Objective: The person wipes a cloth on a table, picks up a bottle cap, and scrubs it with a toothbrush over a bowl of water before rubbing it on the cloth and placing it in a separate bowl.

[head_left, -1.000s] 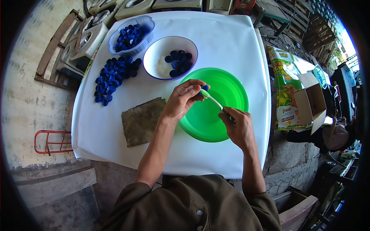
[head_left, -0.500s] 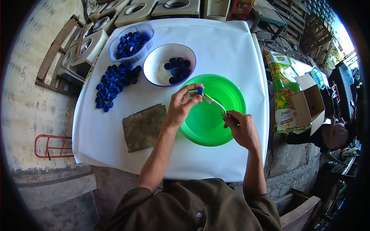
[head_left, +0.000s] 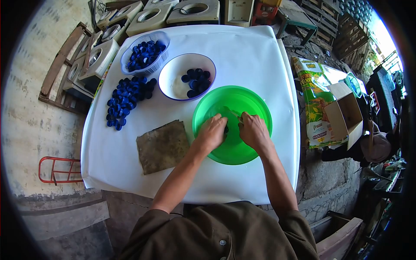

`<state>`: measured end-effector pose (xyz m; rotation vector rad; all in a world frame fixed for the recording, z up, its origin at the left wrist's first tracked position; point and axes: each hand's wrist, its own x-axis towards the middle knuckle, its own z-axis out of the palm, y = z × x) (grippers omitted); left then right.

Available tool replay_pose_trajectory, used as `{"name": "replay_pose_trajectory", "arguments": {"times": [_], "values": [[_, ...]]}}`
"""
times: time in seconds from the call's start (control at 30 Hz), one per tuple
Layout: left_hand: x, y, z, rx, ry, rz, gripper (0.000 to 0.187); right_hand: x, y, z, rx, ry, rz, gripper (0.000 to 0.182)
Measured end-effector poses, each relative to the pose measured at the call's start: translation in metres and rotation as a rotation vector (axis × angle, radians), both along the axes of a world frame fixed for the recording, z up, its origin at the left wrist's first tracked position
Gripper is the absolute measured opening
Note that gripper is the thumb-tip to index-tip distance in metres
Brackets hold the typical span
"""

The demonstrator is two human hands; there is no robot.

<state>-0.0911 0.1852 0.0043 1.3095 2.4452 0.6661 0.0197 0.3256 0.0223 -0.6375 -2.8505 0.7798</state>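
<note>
Down goes the blue cap (head_left: 226, 129) into the green basin (head_left: 236, 158), pinched in the left hand (head_left: 212, 131); I see the right hand (head_left: 254, 130), grasping the brush (head_left: 235, 113), has dipped too, bringing the work inside. Beyond sit the white bowl (head_left: 174, 82) and heaped caps (head_left: 123, 103).

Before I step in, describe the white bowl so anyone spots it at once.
On the white table, look between the slotted basket and the green basin. The round bowl there holds blue caps; its white inside sets it apart from both.

One basin (head_left: 236, 154), one bowl (head_left: 174, 81), one blue basket (head_left: 155, 66)
</note>
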Motion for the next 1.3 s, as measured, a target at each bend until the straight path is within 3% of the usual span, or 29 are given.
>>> {"name": "replay_pose_trajectory", "arguments": {"times": [0.03,0.27,0.4,0.5,0.57,0.67,0.87,1.3], "values": [[0.000,0.000,0.002,-0.003,0.016,0.001,0.033,-0.002,-0.002,-0.005,0.027,0.009,0.014,0.011],[-0.004,0.001,0.031,0.673,-0.408,0.048,0.032,0.000,0.002,-0.008,-0.084,-0.079,0.043,0.017],[-0.008,-0.007,0.036,0.833,-0.732,0.072,0.033,0.010,-0.006,0.018,-0.177,0.055,-0.006,0.018],[-0.013,-0.015,0.044,0.743,-0.933,0.081,0.036,0.015,-0.013,0.053,-0.255,0.033,-0.110,0.017],[-0.015,-0.014,0.042,0.750,-0.909,0.085,0.038,0.019,-0.016,0.061,-0.273,0.040,-0.157,0.017],[-0.015,-0.015,0.041,0.751,-0.891,0.106,0.037,0.025,-0.020,0.055,-0.158,0.323,-0.121,0.014],[-0.019,-0.016,0.034,0.785,-0.949,0.119,0.036,0.030,-0.030,0.060,-0.291,0.451,-0.107,0.017],[-0.017,-0.016,0.035,0.907,-1.027,0.075,0.036,0.036,-0.040,0.054,-0.354,0.503,-0.098,0.020]]}}
